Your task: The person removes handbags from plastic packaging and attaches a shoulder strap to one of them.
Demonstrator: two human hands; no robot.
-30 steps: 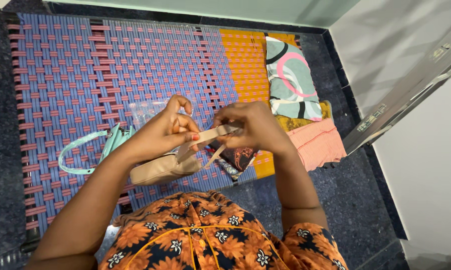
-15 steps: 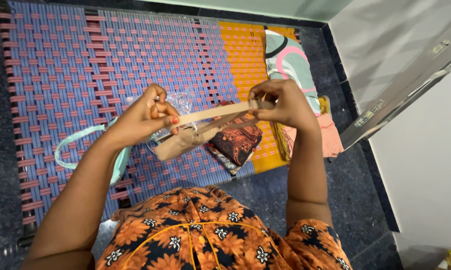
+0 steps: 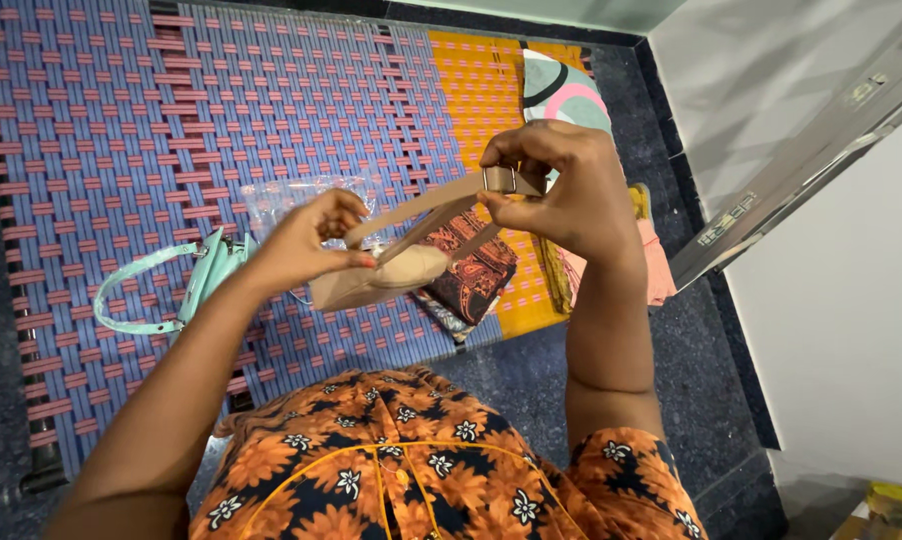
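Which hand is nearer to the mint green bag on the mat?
Left. The left hand is just right of the mint green bag, pinching the tan strap. The right hand holds the strap's buckle, much farther right.

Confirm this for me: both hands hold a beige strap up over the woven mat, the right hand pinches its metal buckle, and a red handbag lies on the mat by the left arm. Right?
Not quite. The handbag by the left arm is pale mint green, not red, as the head view shows. The rest stands: the left hand and right hand hold the beige strap over the woven mat, the right pinching its metal buckle.
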